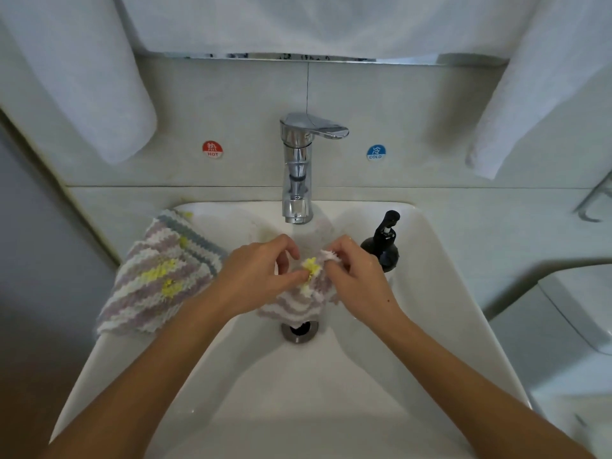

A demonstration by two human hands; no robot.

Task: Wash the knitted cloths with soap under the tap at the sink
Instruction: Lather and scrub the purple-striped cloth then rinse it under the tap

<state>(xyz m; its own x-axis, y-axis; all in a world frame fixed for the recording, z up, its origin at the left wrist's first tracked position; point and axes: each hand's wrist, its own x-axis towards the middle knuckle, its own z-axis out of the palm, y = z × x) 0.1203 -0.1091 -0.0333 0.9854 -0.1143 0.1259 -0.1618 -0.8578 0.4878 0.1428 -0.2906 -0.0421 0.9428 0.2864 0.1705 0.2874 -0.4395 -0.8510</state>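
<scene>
Knitted cloths wait in two places: a striped pile [159,276] draped over the sink's left rim [99,359], seemingly parked clear of the water, and one cloth [299,299] bunched above the drain [299,331]. The left hand [261,273] and right hand [354,276] both pinch its yellow patch below the tap [296,167], fingers curled, likely to scrub it. A soap dispenser [382,243] stands right, within reach.

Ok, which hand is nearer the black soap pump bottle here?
Right. The right hand grips the wet cloth just left of the soap pump bottle, almost touching it. The left hand pinches the same cloth further left, across the basin's middle.
</scene>
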